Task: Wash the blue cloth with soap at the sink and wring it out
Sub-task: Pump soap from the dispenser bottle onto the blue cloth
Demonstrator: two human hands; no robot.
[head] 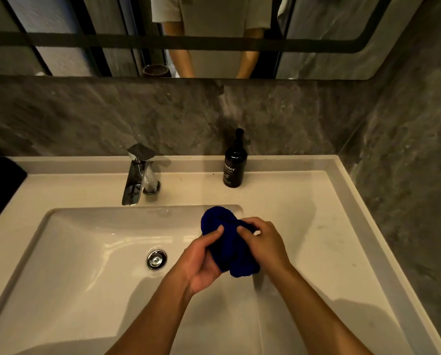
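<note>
1. The blue cloth [229,242], bunched into a thick wad, was held above the right part of the sink [68,252], over the basin's right edge and clear of its floor.
2. The left hand [201,262] gripped the cloth from the left, thumb laid across the front of the wad and fingers wrapped behind it.
3. The right hand [263,242] gripped the cloth from the right, fingers curled over the upper fold.
4. The basin held only its chrome drain plug [157,259]; whether it held any water could not be told.
5. The chrome faucet [138,172] stood at the basin's rear edge; no stream showed at its spout.
6. A dark pump bottle [235,162] of soap stood upright on the counter [316,201], right of the faucet and near the back wall; its fill level was hidden by the dark glass.
7. A mirror [86,34] above the sink reflected the person's torso and forearms.
</note>
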